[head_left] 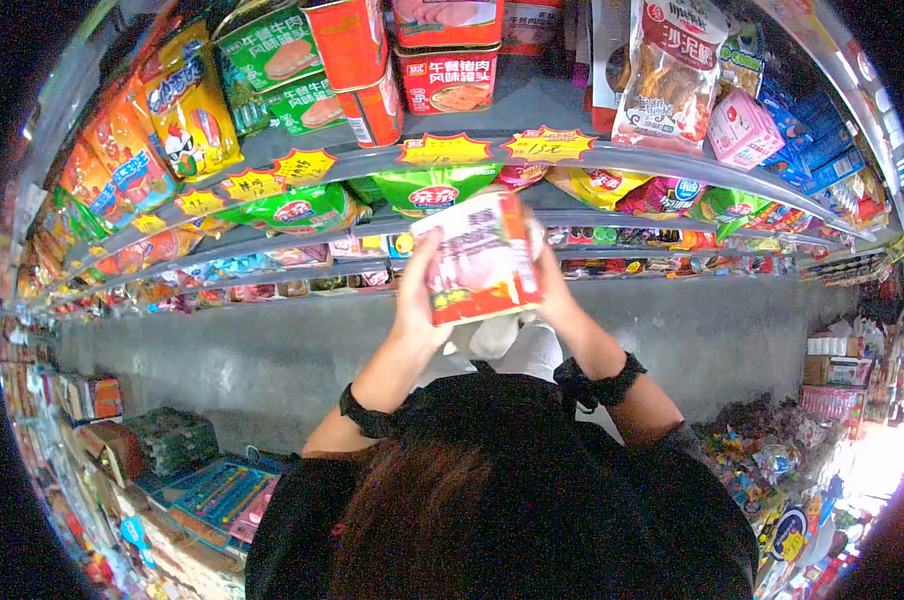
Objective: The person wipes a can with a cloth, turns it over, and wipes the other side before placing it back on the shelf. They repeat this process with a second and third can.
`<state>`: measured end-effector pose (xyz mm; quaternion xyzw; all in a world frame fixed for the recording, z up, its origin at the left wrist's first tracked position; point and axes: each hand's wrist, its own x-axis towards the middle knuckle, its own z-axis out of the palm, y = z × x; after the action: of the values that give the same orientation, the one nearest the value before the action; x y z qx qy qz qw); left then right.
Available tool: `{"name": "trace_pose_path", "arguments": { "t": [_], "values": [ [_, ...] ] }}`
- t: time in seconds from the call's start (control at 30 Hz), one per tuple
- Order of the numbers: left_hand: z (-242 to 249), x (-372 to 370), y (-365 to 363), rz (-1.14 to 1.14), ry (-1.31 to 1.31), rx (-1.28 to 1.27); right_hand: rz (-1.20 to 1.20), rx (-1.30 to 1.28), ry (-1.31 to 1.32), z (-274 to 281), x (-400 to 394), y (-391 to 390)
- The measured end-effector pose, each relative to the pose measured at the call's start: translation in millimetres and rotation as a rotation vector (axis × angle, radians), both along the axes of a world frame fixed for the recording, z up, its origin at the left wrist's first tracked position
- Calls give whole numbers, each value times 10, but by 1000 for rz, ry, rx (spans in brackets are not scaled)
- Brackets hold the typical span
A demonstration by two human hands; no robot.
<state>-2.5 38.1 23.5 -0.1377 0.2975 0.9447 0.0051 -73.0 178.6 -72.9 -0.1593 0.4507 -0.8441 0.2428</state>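
A red and white boxy pack (479, 258), blurred by motion, is held up in front of the shelves, tilted a little. Dark lettering and a pinkish picture cover the face turned to me; its exact kind is not readable. My left hand (418, 295) grips its left side, and my right hand (552, 285) closes round the right side. Just behind and above it, a green snack bag (434, 190) lies on the second shelf. Higher up stand red luncheon meat tins (447, 82) and green tins (268, 48), stacked on the top shelf.
Yellow price tags (447, 149) line the top shelf's edge. Snack bags (187, 105) stand at the left, a brown-and-white food pouch (669, 75) and a pink box (745, 130) at the right. Goods are piled low at the right (772, 450); egg trays (172, 440) sit low at the left.
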Motion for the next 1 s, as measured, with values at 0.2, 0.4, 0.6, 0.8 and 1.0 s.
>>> {"name": "trace_pose_path", "arguments": {
  "t": [0.2, 0.4, 0.6, 0.8, 1.0],
  "values": [
    [221, -38, 111, -48, 204, -158, -4, -274, -387, 172, -2, 53],
    [52, -72, -90, 53, 114, -218, -556, 157, -59, 1150, 225, 176],
    [62, -113, -129, 47, 147, -162, -763, 546, 604, 1471, 495, 240],
    [0, -148, -4, 57, 136, -316, -486, 788, 889, 1333, 416, 137],
    [-10, -98, 43, -4, 129, -266, -362, 276, 113, 1101, 331, 143]
  ]
}}
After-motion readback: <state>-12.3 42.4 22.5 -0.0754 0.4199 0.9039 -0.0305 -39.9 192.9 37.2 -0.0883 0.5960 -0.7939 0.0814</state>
